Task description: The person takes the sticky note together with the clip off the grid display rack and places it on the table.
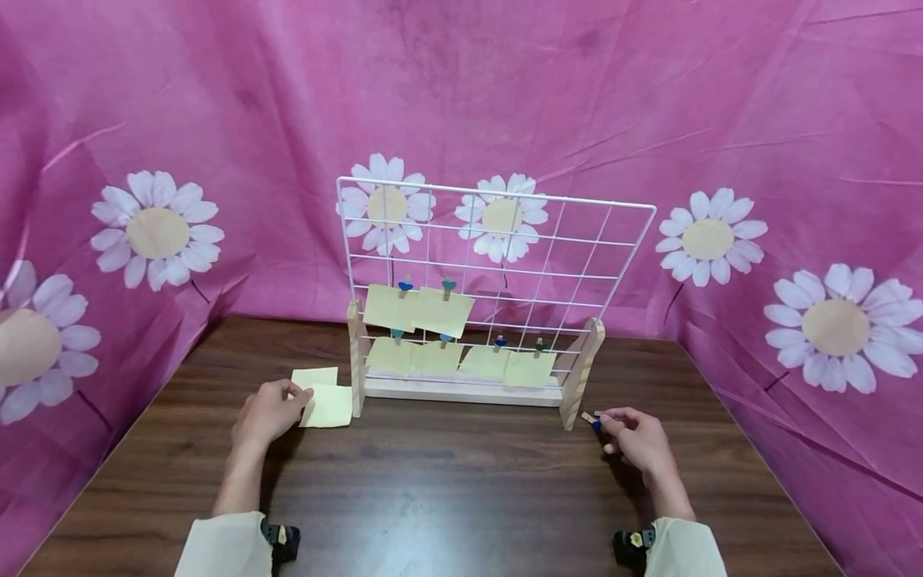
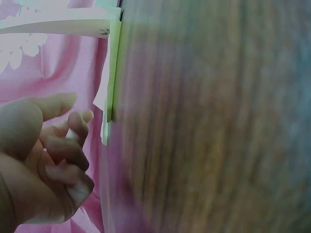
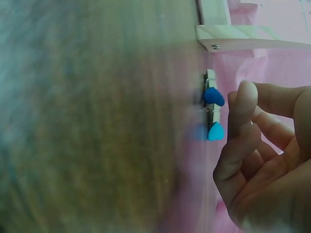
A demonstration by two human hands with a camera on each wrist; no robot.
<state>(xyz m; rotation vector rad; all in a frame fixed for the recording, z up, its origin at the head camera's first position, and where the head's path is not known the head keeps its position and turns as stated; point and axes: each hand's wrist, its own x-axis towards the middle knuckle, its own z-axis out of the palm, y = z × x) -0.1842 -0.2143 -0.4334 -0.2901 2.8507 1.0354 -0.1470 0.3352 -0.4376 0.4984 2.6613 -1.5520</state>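
My left hand (image 1: 270, 414) is over pale yellow sticky notes (image 1: 328, 407) lying left of the rack. In the left wrist view a gap separates its loosely bent fingers (image 2: 65, 145) from the notes (image 2: 114, 77), and it holds nothing. Beside the rack's right foot, my right hand (image 1: 638, 439) hovers close to small wooden clothespins with blue hearts (image 1: 596, 425). The right wrist view shows a dark blue heart clothespin (image 3: 213, 96) and a light blue one (image 3: 215, 131) on the table, just apart from the bent fingers (image 3: 238, 150).
A white wire grid rack (image 1: 497, 190) on wooden feet (image 1: 582, 373) stands mid-table. Several yellow notes (image 1: 441, 312) hang on its lower left and lower rows from heart clothespins (image 1: 449, 287). Behind the brown wooden table (image 1: 447, 481) hangs a pink cloth (image 1: 288, 96) with daisies.
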